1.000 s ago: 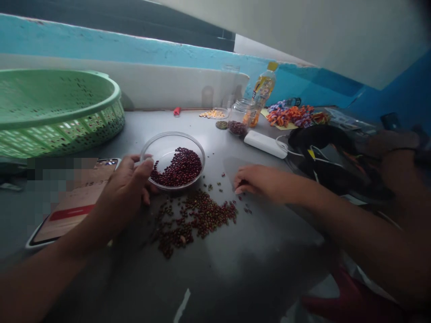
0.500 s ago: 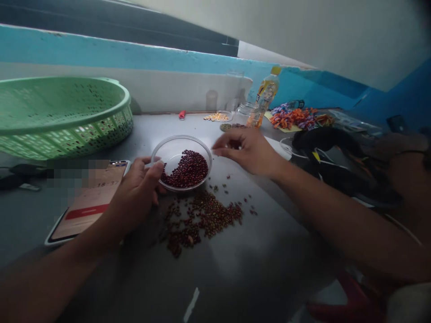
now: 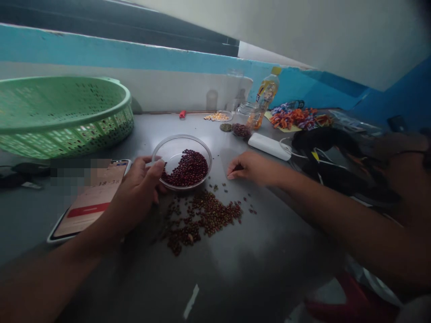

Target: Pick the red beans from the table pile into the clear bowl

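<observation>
A clear glass bowl [image 3: 173,146] holding dark red beans stands on the grey table [image 3: 235,260]. My left hand [image 3: 136,190] grips the bowl's near-left rim, thumb over the edge. A loose heap of mixed red and brownish beans [image 3: 202,217] lies just in front of the bowl. My right hand [image 3: 251,168] rests low on the table to the right of the bowl, fingers curled and pinched near a few stray beans; what it pinches is too small to see.
A green perforated basket [image 3: 63,114] sits at the back left. A phone [image 3: 89,199] lies left of my left hand. Behind are a glass jar [image 3: 244,119], a yellow-capped bottle [image 3: 266,92], a white power bank [image 3: 269,146], coloured ties [image 3: 292,116] and a dark bag [image 3: 336,157].
My right hand went up over the bowl's right rim half a second ago and has come back down to the table beside the loose beans. The left hand stayed on the bowl.
</observation>
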Available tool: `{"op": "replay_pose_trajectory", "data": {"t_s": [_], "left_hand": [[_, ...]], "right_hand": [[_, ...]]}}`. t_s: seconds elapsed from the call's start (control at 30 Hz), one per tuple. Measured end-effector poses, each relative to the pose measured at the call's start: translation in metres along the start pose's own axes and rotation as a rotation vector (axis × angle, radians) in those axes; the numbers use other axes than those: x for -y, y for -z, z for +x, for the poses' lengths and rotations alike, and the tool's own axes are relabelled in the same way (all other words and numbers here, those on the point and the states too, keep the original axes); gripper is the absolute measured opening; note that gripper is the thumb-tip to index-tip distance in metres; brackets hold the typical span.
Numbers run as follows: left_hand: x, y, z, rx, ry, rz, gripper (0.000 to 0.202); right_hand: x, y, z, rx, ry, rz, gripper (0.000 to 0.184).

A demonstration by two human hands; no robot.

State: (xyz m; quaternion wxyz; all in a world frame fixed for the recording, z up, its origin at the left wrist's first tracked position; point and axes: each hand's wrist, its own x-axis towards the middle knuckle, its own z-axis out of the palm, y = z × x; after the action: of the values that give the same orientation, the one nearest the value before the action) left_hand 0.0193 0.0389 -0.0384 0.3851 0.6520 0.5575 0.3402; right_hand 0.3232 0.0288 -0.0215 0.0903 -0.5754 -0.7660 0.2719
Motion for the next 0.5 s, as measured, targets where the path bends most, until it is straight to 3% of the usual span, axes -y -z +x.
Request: {"op": "replay_pose_trajectory", "data": {"t_s": [0.1, 0.23, 0.37, 0.5], "left_hand": [[0.0, -0.001, 0.0, 0.009, -0.01, -0.012, 0.057], [0.001, -0.001, 0.001, 0.02, -0.008, -0.027, 0.057], [0.003, 0.0, 0.002, 0.021, -0.012, -0.04, 0.058], [-0.001, -0.001, 0.0, 0.01, -0.01, 0.009, 0.059]], "right_hand": [[0.014, 0.008, -0.005, -0.084, 0.018, -0.016, 0.008], [0.064, 0.019, 0.004, -0.441, 0.246, -0.023, 0.014], [0.097, 0.014, 0.021, -0.287, 0.418, -0.158, 0.014], [0.072, 0.01, -0.005, -0.373, 0.454, 0.045, 0.015]]}}
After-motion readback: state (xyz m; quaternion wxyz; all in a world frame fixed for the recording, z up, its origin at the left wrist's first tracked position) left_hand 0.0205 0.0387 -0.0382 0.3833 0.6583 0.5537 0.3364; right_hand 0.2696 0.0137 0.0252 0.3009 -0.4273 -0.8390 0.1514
